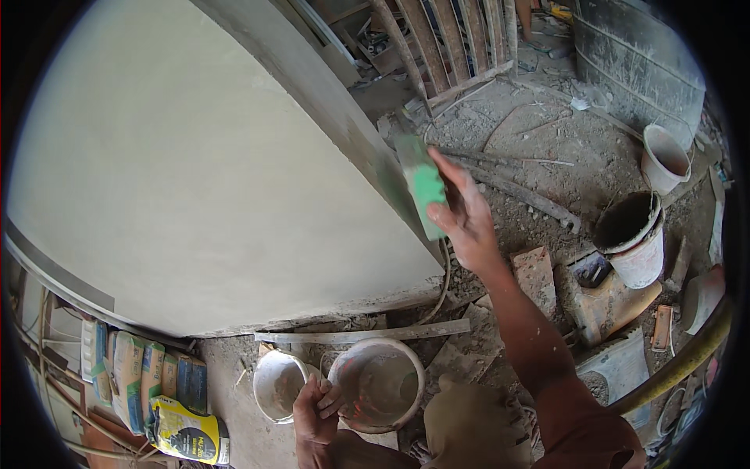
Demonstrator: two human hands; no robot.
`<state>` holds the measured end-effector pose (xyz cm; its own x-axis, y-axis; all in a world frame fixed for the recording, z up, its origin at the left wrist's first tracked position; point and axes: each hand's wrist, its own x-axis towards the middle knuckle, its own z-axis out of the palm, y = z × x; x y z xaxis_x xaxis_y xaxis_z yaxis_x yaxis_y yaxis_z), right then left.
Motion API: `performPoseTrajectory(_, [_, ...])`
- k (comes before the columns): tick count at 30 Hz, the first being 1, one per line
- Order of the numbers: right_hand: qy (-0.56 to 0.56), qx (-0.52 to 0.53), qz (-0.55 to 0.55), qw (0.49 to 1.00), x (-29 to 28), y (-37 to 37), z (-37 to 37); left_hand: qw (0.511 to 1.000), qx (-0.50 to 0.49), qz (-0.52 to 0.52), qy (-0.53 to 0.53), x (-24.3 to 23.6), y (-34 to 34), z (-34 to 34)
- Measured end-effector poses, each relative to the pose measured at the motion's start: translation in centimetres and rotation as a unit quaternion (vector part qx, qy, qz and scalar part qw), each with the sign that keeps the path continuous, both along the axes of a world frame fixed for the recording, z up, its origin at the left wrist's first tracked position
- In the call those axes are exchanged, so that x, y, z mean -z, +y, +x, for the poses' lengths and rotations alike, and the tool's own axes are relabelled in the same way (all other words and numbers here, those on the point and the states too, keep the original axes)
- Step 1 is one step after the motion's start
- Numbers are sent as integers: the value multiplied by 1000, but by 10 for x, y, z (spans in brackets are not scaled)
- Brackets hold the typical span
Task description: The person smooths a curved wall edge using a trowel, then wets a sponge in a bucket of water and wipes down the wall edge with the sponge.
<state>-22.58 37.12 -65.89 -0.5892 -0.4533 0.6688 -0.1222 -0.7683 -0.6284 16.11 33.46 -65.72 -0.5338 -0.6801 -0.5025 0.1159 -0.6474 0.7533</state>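
Observation:
My right hand [461, 211] is closed around a green plastering float [424, 184], which is smeared by motion. The float is by the narrow side edge [367, 148] of a pale, smoothly plastered wall [187, 172]; whether it touches is unclear. Low in the view, my left hand [316, 402] has its fingers curled in, and anything inside them is hidden. It is in front of a small white bucket [267, 387] and a wider bucket [419, 383] with murky wet contents.
Bagged material [129, 375] and a yellow-black bag [187, 430] are at lower left. Pails [641, 262], a white bucket [664, 160], a large drum [641, 62] and a yellowish jerrycan [617, 309] stand right. Rubble, planks [523, 191] and a wooden slatted frame [469, 86] lie beyond.

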Motion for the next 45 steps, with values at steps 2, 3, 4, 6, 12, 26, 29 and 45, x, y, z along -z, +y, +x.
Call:
performPoseTrajectory(2, [74,36,-88,993,-73,-9,-10,1000,-6,5,-2,1,0,-3])
performPoseTrajectory(3, [126,67,-125,982,-95,-16,-16,1000,-6,5,0,1,0,-3])
performPoseTrajectory(4, [127,63,-125,982,-112,-20,-12,1000,-7,5,-3,1,0,-1])
performPoseTrajectory(6, [161,66,-112,978,-132,-23,-5,1000,-7,7,-3,2,1,4])
performPoseTrajectory(12, [68,74,90,991,27,-4,2,1000,-2,-21,-3,3,4,9])
performPoseTrajectory(26, [183,159,-51,969,-78,-16,-1,1000,-4,-12,-10,-7,5,2])
performPoseTrajectory(29, [52,60,86,993,33,-2,6,1000,-9,-11,-13,-8,6,6])
performPoseTrajectory(45, [3,-61,-25,998,-13,2,19,999,-11,-21,-29,-11,8,-3])
